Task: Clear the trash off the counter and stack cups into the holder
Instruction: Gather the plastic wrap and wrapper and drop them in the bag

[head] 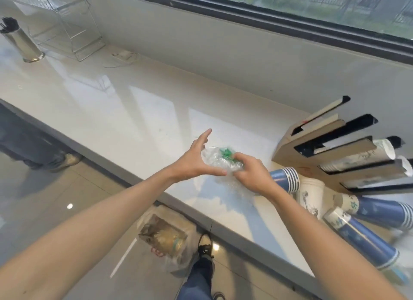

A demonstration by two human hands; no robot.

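Observation:
A crumpled clear plastic wrapper with green print point(220, 160) lies on the white counter point(134, 111). My right hand point(252, 174) is closed on its right side. My left hand point(194, 158) is spread open against its left side, fingers apart, thumb under the wrapper. Stacks of blue paper cups point(285, 179) lie on their sides to the right, with more blue and white-patterned stacks point(366, 237) nearer the counter's edge. The tan wooden cup holder point(312, 147) stands at the right with cups in some slots.
On the floor below the counter edge sits a plastic-lined bin point(165, 237) with trash in it. A metal canister point(22, 44) and a clear acrylic rack point(64, 20) stand at the far left. Another person's legs point(33, 147) are at the left.

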